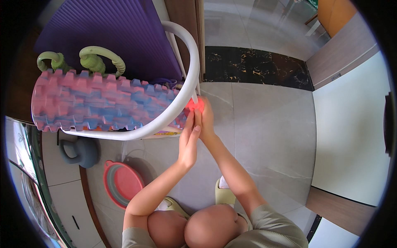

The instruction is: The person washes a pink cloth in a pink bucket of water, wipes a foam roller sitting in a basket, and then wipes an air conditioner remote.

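Observation:
A bright red cloth [198, 104] is bunched against a white post at the right end of a white-framed storage rack [194, 66]. My right hand [207, 119] curls around the cloth from the right. Close beside it, my left hand [188, 142] reaches up with fingers together, their tips at the cloth's near side. Both hands partly cover the cloth and the post. Just left of them lies a pink and blue foam roller [102, 100] with raised knobs, resting in the rack under its curved white rail.
Behind the roller stand a purple ridged mat [114, 34] and green ring-handled objects [100, 59]. On the floor are a red and grey basin [127, 183] and a grey-blue kettlebell [83, 152]. White drawers [62, 173] line the left; a white door panel [350, 130] is at right.

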Demonstrator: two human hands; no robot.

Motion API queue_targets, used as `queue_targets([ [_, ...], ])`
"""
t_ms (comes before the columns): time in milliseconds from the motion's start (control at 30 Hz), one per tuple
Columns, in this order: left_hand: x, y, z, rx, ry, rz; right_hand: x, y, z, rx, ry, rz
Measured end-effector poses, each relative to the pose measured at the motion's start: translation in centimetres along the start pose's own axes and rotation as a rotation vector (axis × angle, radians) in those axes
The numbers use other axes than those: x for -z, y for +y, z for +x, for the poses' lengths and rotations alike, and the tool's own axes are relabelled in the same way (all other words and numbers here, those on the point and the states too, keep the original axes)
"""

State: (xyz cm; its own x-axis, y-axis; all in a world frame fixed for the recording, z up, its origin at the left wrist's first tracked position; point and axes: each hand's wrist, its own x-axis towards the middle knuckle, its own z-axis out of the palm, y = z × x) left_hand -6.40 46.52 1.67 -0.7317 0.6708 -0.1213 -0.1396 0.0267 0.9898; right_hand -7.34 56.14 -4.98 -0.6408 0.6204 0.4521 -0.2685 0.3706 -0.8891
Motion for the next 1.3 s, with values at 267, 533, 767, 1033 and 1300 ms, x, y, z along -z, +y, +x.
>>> queue_targets([
  [267, -0.1, 3.3, -0.8, -0.325, -0.04, 0.024, 1.0, -7.7, 4.4, 0.142, -0.042, 0.052],
  [533, -0.1, 2.6, -0.5, -0.382, -0.077, 0.173, 0.4, -5.9, 4.1, 0.133, -0.01, 0.222],
  [767, -0.7, -0.9, -0.8, 0.04, -0.121, 0.193, -0.4, 2.3, -2.0, -0.275, -0.049, 0.542],
  [1033, -0.4, -2.7, -0.4, 0.023, -0.135, 0.366, -0.9, 2.2, -2.2, -0.328, 0.014, 0.85],
  [1300, -0.7, -3.3, -0.4, -0.044, -0.095, 0.353, -1.7, 0.4, -1.8, -0.166, 0.157, 0.249],
])
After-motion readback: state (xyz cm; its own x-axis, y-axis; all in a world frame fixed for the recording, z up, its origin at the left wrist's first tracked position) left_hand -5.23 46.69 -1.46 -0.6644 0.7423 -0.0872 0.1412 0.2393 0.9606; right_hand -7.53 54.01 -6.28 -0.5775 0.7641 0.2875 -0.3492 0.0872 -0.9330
